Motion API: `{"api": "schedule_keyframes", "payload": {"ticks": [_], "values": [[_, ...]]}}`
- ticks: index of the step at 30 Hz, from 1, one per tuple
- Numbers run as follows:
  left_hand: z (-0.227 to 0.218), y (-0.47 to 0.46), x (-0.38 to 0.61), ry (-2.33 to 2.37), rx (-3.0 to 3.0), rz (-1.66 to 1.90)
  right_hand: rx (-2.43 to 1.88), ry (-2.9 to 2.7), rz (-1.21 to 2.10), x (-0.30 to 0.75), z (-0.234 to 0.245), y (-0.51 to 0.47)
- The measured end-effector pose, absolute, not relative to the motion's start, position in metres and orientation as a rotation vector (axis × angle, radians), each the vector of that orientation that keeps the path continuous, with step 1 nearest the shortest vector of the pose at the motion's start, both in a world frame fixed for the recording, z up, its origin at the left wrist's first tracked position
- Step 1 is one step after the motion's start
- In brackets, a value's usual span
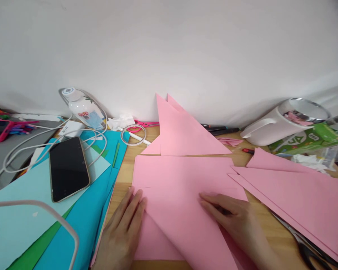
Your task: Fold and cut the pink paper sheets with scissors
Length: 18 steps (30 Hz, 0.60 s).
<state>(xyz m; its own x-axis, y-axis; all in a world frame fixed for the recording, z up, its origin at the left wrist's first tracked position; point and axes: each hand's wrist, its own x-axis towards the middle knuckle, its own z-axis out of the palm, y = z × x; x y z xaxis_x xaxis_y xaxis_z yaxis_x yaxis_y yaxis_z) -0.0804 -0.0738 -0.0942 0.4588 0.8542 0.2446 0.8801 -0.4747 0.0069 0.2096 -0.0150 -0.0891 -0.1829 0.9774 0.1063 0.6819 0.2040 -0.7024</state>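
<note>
Pink paper sheets (pixel 171 174) lie in front of me on the wooden table, the top one curving over with a slanted edge toward me. My left hand (pixel 122 228) rests on the left side of the paper with fingers stretched out, pressing it down. Between thumb and fingertips, my right hand (pixel 232 215) pinches the top pink sheet at its right side; the paper there is partly lifted. Just beyond, pink paper triangles (pixel 183 129) lean up near the wall.
To the left, a phone (pixel 69 168) and white cable lie over blue and green paper (pixel 81 228). A bottle (pixel 83 108) and pink-handled scissors (pixel 146 123) sit at the back. On the right are more folded pink sheets (pixel 301 198), black-handled scissors (pixel 307 251) and a tipped white jug (pixel 266 125).
</note>
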Motion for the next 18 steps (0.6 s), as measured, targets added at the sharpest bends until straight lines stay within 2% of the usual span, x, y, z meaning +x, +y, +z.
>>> {"api": "schedule_keyframes", "payload": {"ticks": [18], "values": [[-0.0936,-0.0720,-0.0801,-1.552,-2.582,-0.378,-1.527,-1.885,0.745,0.2076,-0.0878,-0.0145]]}}
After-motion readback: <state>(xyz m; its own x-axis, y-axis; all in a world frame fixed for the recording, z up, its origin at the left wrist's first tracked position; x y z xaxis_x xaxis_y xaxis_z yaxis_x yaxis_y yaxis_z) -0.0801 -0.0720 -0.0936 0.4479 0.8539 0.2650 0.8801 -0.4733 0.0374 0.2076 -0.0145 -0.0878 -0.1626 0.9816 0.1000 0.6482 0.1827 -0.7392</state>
